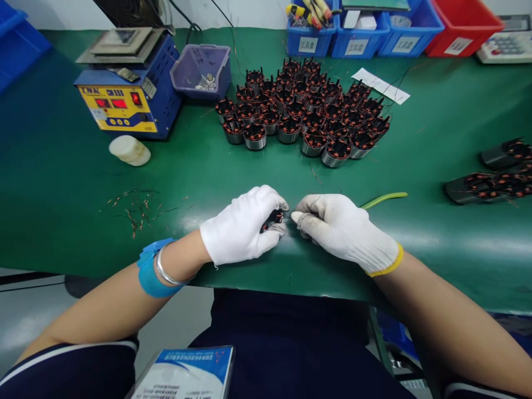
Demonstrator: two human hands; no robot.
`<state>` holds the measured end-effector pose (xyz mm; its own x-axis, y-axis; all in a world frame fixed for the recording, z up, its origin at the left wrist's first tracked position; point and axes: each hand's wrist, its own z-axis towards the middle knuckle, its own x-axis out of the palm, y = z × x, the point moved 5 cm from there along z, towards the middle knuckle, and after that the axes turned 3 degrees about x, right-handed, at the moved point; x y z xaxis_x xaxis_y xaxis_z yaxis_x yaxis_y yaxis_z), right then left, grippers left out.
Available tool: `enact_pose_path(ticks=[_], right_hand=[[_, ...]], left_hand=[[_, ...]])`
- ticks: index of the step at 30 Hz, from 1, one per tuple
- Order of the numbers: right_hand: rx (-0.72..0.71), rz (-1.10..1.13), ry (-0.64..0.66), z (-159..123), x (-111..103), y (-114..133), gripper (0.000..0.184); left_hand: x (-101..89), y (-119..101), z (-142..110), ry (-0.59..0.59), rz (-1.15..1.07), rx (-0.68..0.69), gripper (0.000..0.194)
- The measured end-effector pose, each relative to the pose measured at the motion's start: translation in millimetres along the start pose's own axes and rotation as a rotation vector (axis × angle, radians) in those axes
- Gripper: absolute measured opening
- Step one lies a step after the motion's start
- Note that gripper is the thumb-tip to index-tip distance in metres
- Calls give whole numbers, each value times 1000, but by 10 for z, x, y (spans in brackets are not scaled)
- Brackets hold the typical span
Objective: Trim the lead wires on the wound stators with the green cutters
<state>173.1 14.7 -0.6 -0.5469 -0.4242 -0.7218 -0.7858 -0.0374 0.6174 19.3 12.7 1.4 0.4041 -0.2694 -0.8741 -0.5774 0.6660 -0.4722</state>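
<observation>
In front of me, close to the table's near edge, my left hand point(245, 224), in a white glove, is closed around a small motor stator point(274, 219). Its black and copper-coloured parts show between thumb and fingers; the rest is covered. My right hand point(338, 224), in a white glove with a yellow cuff, is just to the right with thumb and forefinger pinched together. A thin dark wire seems to run from the stator to those fingertips. A curved green handle point(384, 199) sticks out from behind the right hand; whether the palm grips it is hidden.
Many wound stators point(288, 130) stand grouped beyond my hands; others point(477, 188) lie at right. Wire clippings point(139, 210) are scattered left, near a white round pot point(129, 151). Behind are a blue-yellow soldering station point(120, 105), a purple bin point(224, 69), blue bins point(310, 47) and a red bin point(465, 25).
</observation>
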Motion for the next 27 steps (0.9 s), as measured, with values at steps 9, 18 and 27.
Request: enact_pose_path(ticks=[9, 18, 27], right_hand=[[-56, -353, -314, -67, -99, 89, 30], [67, 189, 154, 64, 16, -69, 23], [108, 26, 104, 41, 46, 43, 14]], left_hand=[[59, -20, 28, -13, 37, 4, 18], [129, 16, 23, -95, 32, -35, 17], [29, 18, 33, -71, -111, -121, 25]])
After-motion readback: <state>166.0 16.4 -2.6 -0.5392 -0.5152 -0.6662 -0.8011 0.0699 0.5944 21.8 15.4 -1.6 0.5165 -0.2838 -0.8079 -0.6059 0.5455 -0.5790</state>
